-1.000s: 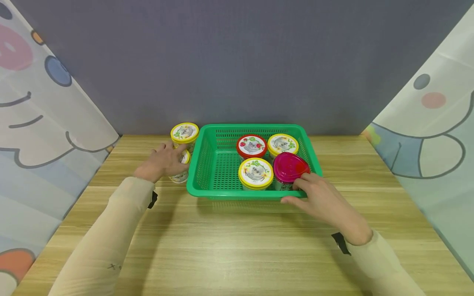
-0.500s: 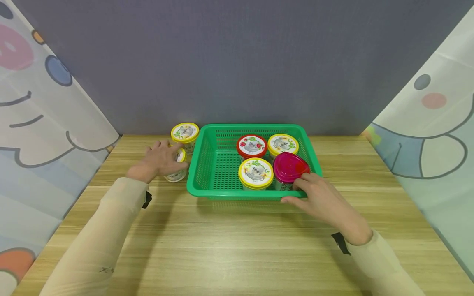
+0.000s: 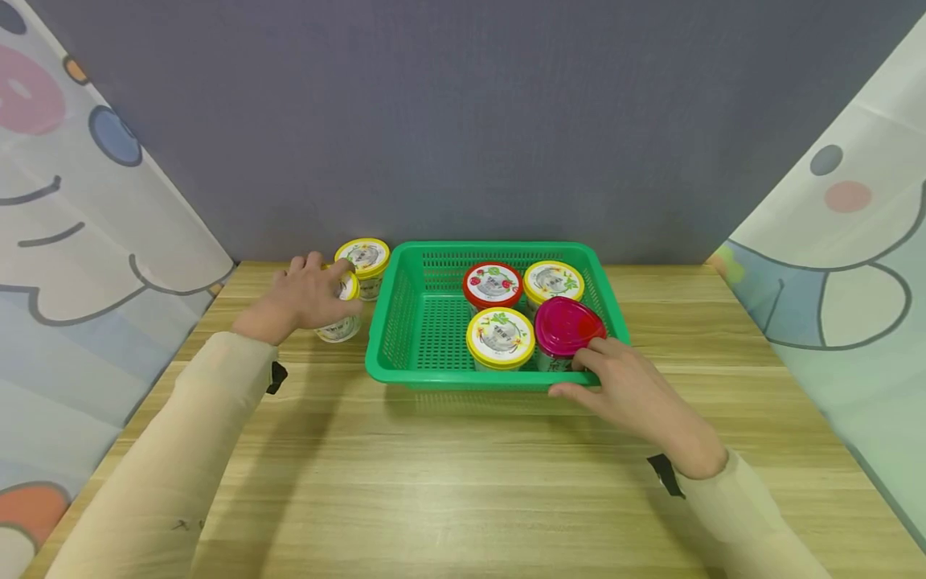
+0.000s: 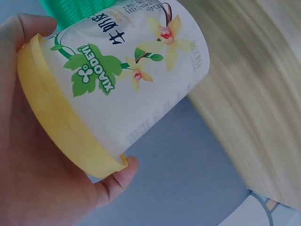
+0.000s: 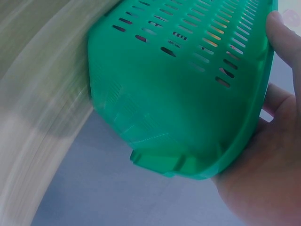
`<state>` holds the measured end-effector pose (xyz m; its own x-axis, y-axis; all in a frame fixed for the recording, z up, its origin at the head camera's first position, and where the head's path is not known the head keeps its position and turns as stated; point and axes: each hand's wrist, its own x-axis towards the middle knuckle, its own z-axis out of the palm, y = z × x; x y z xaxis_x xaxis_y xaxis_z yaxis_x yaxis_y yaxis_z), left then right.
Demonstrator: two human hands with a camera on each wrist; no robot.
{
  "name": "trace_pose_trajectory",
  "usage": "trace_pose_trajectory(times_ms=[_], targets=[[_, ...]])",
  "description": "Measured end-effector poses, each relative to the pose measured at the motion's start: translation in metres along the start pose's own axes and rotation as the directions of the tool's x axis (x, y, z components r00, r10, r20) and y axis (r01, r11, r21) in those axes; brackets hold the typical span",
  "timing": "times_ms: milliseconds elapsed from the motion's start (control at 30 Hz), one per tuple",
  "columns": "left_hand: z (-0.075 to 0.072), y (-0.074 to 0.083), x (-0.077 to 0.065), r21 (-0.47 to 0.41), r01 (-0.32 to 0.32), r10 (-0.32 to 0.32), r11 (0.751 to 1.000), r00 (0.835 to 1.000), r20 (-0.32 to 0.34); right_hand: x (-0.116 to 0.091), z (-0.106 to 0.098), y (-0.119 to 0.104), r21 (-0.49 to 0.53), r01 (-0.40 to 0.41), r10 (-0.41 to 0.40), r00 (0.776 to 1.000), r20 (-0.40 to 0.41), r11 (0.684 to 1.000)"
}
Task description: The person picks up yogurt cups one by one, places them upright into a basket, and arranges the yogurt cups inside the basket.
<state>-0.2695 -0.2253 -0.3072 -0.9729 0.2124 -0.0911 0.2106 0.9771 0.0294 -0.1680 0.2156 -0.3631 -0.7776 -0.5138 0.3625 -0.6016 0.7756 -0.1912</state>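
Observation:
My left hand (image 3: 298,296) grips a white paper cup (image 4: 136,84) by its yellow lid, fingers and thumb spread round the rim. Vanilla flowers and a green leaf logo decorate the cup's side in the left wrist view. Another yellow-lidded cup (image 3: 363,261) stands just behind it, left of the green basket (image 3: 448,376). My right hand (image 3: 631,384) holds that basket's front right rim, thumb outside and fingers over the edge. Inside the basket are a red-lidded cup (image 3: 492,284), two yellow-lidded cups (image 3: 499,339) and a cup with a magenta lid (image 3: 567,324).
The basket's left half shows bare slotted floor (image 3: 434,330). A grey wall panel (image 3: 463,121) rises behind the wooden table (image 3: 448,474). Printed cartoon sheets (image 3: 839,241) flank both sides.
My left hand has moved left and then slightly back with the yellow-lidded cup, away from the basket's left side. My right hand and the basket have stayed in place.

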Motion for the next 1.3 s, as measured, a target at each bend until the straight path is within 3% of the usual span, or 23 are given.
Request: trace_pose_trajectory(times_ms=[600, 1300], targets=[[-0.031, 0.011, 0.002, 0.004, -0.008, 0.008, 1.0, 1.0, -0.023, 0.001, -0.001, -0.002, 0.008, -0.009, 0.009, 1.0, 0.003, 1.0], [-0.063, 0.039, 0.019, 0.036, -0.025, 0.026, 0.999, 0.999, -0.023, 0.0, 0.0, 0.0, 0.007, 0.005, -0.005, 1.0, -0.003, 1.0]])
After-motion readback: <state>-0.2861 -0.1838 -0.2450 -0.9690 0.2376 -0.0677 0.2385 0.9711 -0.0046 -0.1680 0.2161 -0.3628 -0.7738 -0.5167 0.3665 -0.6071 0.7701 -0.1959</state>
